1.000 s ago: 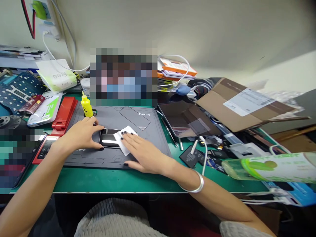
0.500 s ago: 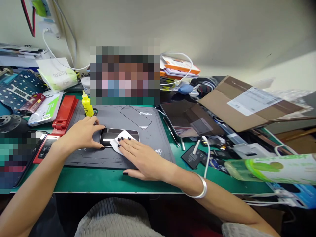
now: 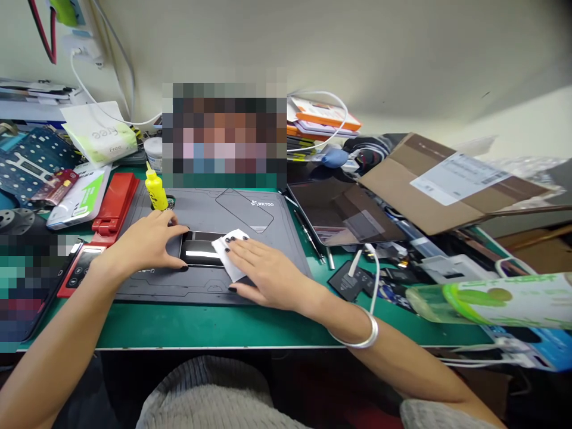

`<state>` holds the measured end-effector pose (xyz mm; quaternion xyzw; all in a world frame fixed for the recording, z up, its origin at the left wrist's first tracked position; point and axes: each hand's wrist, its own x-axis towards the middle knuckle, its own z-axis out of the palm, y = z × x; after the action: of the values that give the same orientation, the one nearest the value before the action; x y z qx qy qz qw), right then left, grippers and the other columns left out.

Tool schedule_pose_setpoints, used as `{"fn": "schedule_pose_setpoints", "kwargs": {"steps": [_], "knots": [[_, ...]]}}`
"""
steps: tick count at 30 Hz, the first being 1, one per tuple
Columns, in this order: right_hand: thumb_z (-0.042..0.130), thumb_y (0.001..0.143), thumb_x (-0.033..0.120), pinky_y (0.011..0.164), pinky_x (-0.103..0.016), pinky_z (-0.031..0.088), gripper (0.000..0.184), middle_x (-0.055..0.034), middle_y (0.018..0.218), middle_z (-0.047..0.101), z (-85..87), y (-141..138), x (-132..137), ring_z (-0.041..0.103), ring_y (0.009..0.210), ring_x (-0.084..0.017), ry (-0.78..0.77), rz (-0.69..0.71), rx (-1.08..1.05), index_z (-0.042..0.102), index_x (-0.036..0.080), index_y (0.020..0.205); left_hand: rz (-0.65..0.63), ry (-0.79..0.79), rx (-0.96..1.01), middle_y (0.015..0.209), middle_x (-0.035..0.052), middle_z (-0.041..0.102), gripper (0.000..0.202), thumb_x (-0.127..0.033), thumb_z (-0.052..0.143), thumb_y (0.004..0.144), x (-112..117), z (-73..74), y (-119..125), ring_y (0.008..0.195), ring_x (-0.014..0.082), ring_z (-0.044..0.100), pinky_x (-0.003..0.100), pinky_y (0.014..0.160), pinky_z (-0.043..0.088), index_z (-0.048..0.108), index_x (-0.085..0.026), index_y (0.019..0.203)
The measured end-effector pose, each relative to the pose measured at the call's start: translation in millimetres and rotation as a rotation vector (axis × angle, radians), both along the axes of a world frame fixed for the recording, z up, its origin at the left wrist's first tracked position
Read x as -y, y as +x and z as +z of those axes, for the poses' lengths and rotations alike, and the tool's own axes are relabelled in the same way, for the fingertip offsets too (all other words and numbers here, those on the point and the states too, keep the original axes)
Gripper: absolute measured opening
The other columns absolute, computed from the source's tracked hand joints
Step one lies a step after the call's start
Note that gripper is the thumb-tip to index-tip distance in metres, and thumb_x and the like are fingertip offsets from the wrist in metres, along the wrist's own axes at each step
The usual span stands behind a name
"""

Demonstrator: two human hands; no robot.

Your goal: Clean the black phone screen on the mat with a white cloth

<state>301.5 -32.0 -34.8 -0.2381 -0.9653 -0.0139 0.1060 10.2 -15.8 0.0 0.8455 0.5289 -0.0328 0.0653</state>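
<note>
A phone with a glossy black screen (image 3: 201, 251) lies flat on the grey work mat (image 3: 201, 211). My left hand (image 3: 145, 241) steadies its left end, thumb and forefinger set at opposite edges. My right hand (image 3: 274, 274) presses a folded white wipe (image 3: 224, 256) onto the screen with its fingertips, the thumb resting low beside it. The wipe and fingers hide the phone's right part. Just beyond my left hand stands a yellow squeeze bottle (image 3: 155, 189). A thin dark frame or clear screen sheet (image 3: 245, 210) lies farther back on the mat.
To the right, a dark tablet (image 3: 342, 208) lies beside tweezers or slim tools (image 3: 308, 232), batteries (image 3: 351, 280) and a cardboard box (image 3: 402, 179). A red device (image 3: 116, 199) borders the mat's left side. A bottle with a green-and-white label (image 3: 500, 298) juts in at right.
My right hand has slid the white wipe a little rightward and away from me across the phone, uncovering more of the screen's middle. The left hand keeps its place.
</note>
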Motion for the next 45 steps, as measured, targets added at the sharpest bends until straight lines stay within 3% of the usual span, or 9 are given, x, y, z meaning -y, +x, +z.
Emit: {"fn": "schedule_pose_setpoints", "kwargs": {"steps": [4,10,16,21,27,34,41,45], "knots": [[0.051,0.098,0.042,0.108,-0.052,0.048,0.05,-0.0252,0.134,0.061,0.9,2.7,-4.5,0.058,0.127,-0.035,0.041,-0.089,-0.008,0.061,0.002,0.127,-0.002,-0.001,0.018,0.122,0.0117,0.057,0.066,-0.056,0.074,0.072,-0.2,-0.6,-0.5,0.115,0.0338,0.054,0.045,0.098,0.045,0.065,-0.024,0.128],[0.051,0.098,0.045,0.107,-0.049,0.049,0.05,-0.0218,0.134,0.062,-0.6,-1.0,3.3,0.058,0.127,-0.033,0.04,0.032,-0.075,0.063,0.005,0.125,0.005,-0.006,0.019,0.122,0.0111,0.057,0.068,-0.058,0.074,0.07,0.6,-0.7,-0.4,0.115,0.0335,0.053,0.044,0.097,0.046,0.064,-0.025,0.129],[0.048,0.099,0.04,0.106,-0.053,0.049,0.048,-0.0243,0.132,0.062,2.1,3.4,-5.1,0.06,0.125,-0.034,0.027,-0.103,-0.038,0.062,0.004,0.127,0.001,0.003,0.021,0.121,0.011,0.057,0.066,-0.058,0.073,0.071,0.0,-2.3,-1.1,0.115,0.0336,0.053,0.044,0.098,0.045,0.065,-0.025,0.128],[0.053,0.096,0.044,0.109,-0.05,0.047,0.052,-0.0233,0.135,0.061,0.7,-2.2,6.9,0.056,0.13,-0.033,-0.02,0.058,-0.08,0.062,0.004,0.128,-0.007,0.002,0.027,0.121,0.0109,0.058,0.067,-0.06,0.072,0.071,0.3,-1.6,-1.3,0.113,0.0325,0.054,0.043,0.097,0.045,0.064,-0.025,0.128],[0.051,0.098,0.038,0.107,-0.052,0.049,0.042,-0.0208,0.133,0.063,1.1,4.9,-5.8,0.06,0.125,-0.032,-0.004,-0.077,-0.088,0.065,0.009,0.125,0.001,-0.005,0.056,0.121,0.011,0.057,0.065,-0.061,0.07,0.072,-0.2,-0.9,-1.1,0.113,0.0336,0.053,0.045,0.097,0.045,0.066,-0.025,0.126],[0.053,0.096,0.041,0.11,-0.051,0.046,0.048,-0.0198,0.138,0.06,-2.9,-0.6,6.6,0.055,0.131,-0.032,-0.043,0.083,-0.099,0.062,0.008,0.129,0.002,-0.018,0.014,0.122,0.012,0.058,0.069,-0.059,0.073,0.07,0.9,1.8,1.2,0.113,0.0335,0.053,0.045,0.097,0.045,0.064,-0.023,0.128],[0.053,0.097,0.035,0.108,-0.052,0.048,0.044,-0.023,0.134,0.062,-4.0,7.7,-13.1,0.059,0.126,-0.033,0.001,-0.088,-0.102,0.063,0.005,0.127,0.004,-0.01,0.01,0.122,0.0117,0.058,0.067,-0.058,0.074,0.071,0.5,2.0,1.5,0.115,0.0335,0.053,0.044,0.099,0.044,0.065,-0.024,0.128],[0.054,0.096,0.041,0.109,-0.052,0.047,0.047,-0.0209,0.137,0.06,-2.5,1.4,0.0,0.056,0.129,-0.033,-0.017,0.009,-0.103,0.063,0.007,0.128,0.002,-0.014,0.008,0.123,0.0121,0.058,0.067,-0.058,0.073,0.071,0.8,1.7,1.7,0.114,0.0334,0.053,0.044,0.098,0.045,0.064,-0.024,0.128]]}}
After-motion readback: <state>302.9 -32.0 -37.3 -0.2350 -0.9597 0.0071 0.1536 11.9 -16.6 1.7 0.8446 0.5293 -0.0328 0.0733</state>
